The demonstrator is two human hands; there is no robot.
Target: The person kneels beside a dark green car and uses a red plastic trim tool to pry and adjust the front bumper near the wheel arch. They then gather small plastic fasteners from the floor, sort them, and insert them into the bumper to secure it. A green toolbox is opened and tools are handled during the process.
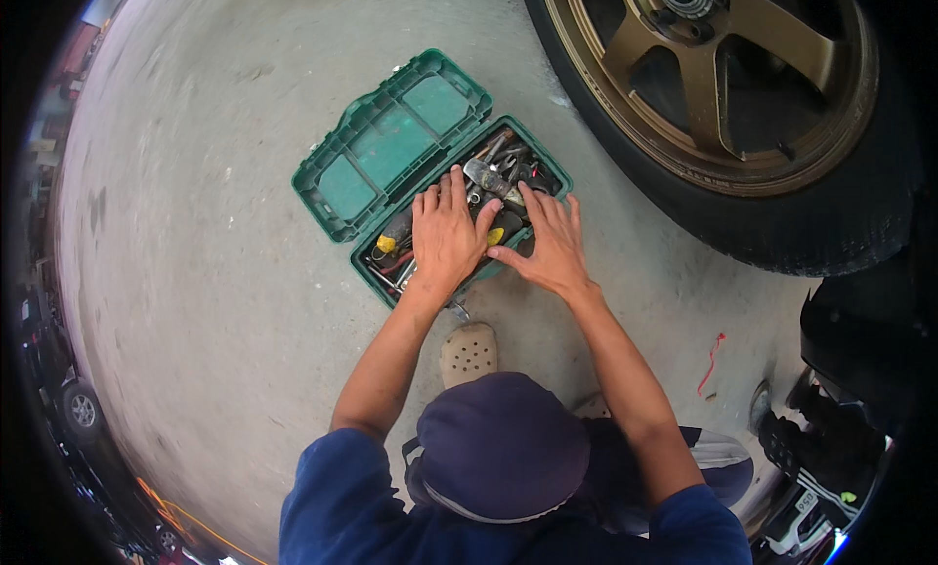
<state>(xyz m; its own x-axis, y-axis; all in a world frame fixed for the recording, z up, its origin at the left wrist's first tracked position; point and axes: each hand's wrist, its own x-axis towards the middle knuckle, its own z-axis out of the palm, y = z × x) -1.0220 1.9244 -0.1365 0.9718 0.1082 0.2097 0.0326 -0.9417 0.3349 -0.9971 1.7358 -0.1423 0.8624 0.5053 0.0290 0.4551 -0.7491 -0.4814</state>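
Note:
A green plastic toolbox (363, 270) lies on the floor in front of me, its lid (401, 135) swung back to the far left. Metal hand tools fill it in a jumble, among them a hammer-like head (486, 177) and several sockets and wrenches. My left hand (449, 228) lies over the middle of the tools, fingers stretched toward the far side. Over the right part and near rim is my right hand (552, 243), its fingers spread and the thumb apart. I see nothing held in either hand; what lies beneath the palms is hidden.
A large black tyre on a bronze spoked wheel (703, 96) stands at the right, close to the toolbox. A red strip (711, 365) lies on the concrete floor (195, 223). My beige clog (469, 355) is just below the box. Cars show along the left rim.

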